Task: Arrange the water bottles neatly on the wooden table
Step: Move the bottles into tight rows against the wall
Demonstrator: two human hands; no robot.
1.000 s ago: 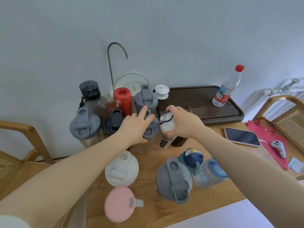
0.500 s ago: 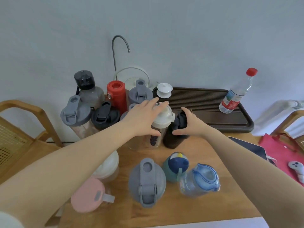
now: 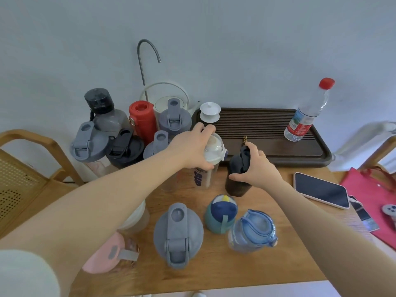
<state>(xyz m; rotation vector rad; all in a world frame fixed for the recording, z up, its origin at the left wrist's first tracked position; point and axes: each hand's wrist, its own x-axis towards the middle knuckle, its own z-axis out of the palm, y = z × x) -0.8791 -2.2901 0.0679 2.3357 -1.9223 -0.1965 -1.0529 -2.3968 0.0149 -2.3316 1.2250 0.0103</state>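
Note:
Many water bottles stand on the wooden table (image 3: 225, 273). My left hand (image 3: 190, 150) grips the white lid of a clear shaker bottle (image 3: 205, 176) with dark lettering. My right hand (image 3: 256, 169) grips the top of a dark brown bottle (image 3: 234, 187) just to its right. In front stand a large grey-lidded bottle (image 3: 177, 232), a teal bottle with a navy cap (image 3: 221, 213) and a blue clear bottle (image 3: 254, 231). A pink-lidded bottle (image 3: 102, 256) and a white-lidded one (image 3: 138, 217) sit partly under my left arm. At the back left are grey, black and red bottles (image 3: 142, 118).
A dark slatted tea tray (image 3: 263, 125) lies at the back right, with a red-capped plastic bottle (image 3: 306, 112) and a white lidded cup (image 3: 210, 112) on it. A phone (image 3: 321, 190) and a red bag (image 3: 372, 196) lie right. Wooden chairs (image 3: 27, 159) flank the table.
My left hand moved from a grey-lidded bottle onto the white-lidded shaker. My right hand let go of the shaker and took the dark bottle, which now stands farther right of it.

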